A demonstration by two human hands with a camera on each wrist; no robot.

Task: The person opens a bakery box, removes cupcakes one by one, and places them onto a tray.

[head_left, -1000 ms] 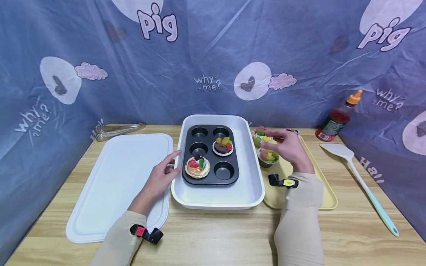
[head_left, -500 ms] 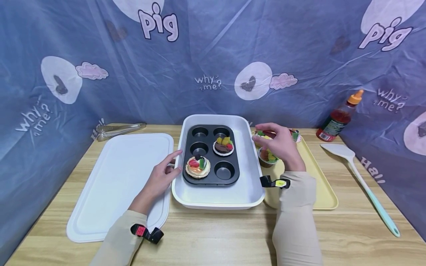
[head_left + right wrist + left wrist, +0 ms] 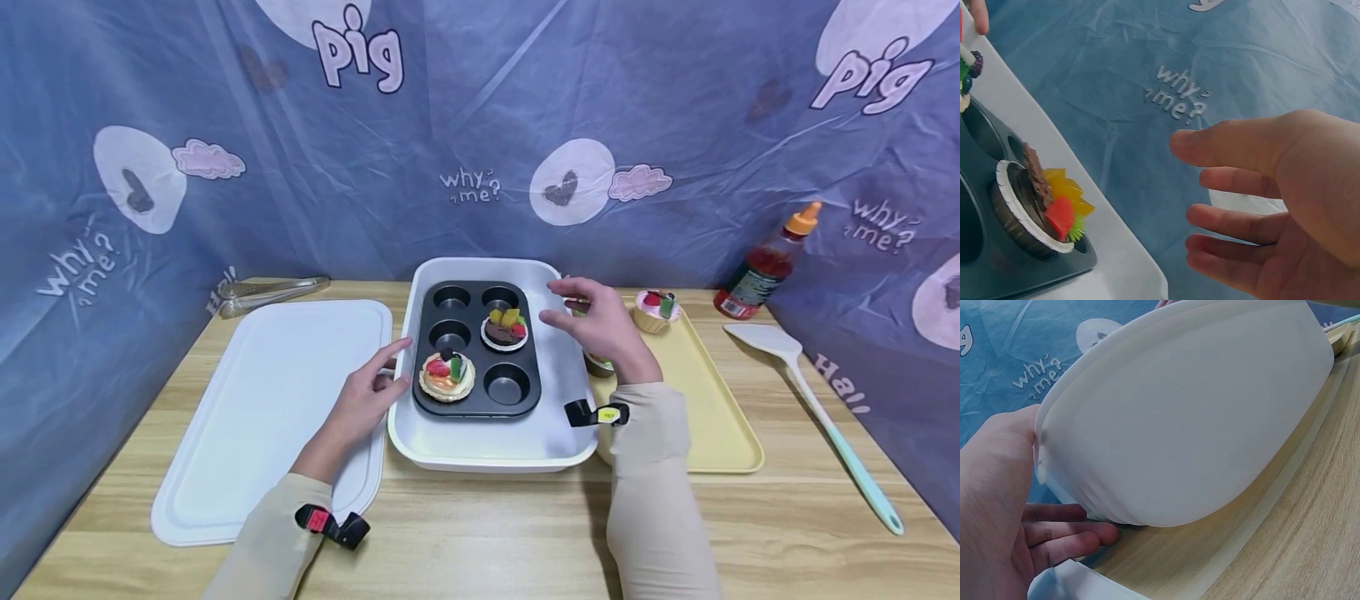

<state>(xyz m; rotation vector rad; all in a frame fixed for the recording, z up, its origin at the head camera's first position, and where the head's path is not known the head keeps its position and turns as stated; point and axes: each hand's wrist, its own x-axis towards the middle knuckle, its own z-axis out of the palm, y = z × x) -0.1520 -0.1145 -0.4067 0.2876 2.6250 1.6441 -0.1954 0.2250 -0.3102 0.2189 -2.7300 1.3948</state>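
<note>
While hovering over the right side of the white tub (image 3: 487,463), right hand (image 3: 600,325): keeping thumb and fingers apart, gripping nothing, pointing toward the muffin tin (image 3: 476,352).
Left hand (image 3: 367,396): touching the tub's left rim without wrapping round, holding the lower fingers loosely beside the outer wall; probably steadying against sliding.
Muffin tin: lying flat inside the tub, nearer the left wall; presumably leaning on those walls to stay put.
Fruit tart (image 3: 447,377): sitting in the near left cup, facing topping up; likely relying on the cup to stay upright.
Chocolate tart (image 3: 504,331): sitting in the middle right cup, showing yellow and red fruit; likely relying on the cup too.
Cupcake (image 3: 601,367): waiting just beside the tub, hiding partly behind the right hand; perhaps parked close for a short reach.
Pink cupcake (image 3: 656,310): standing at the far end of the yellow tray (image 3: 720,433).
White tray (image 3: 255,417): lying left of the tub, passing partly under the left arm.
Tongs (image 3: 270,293), spatula (image 3: 825,417): resting out to the sides, probably keeping clear of both arms.
</note>
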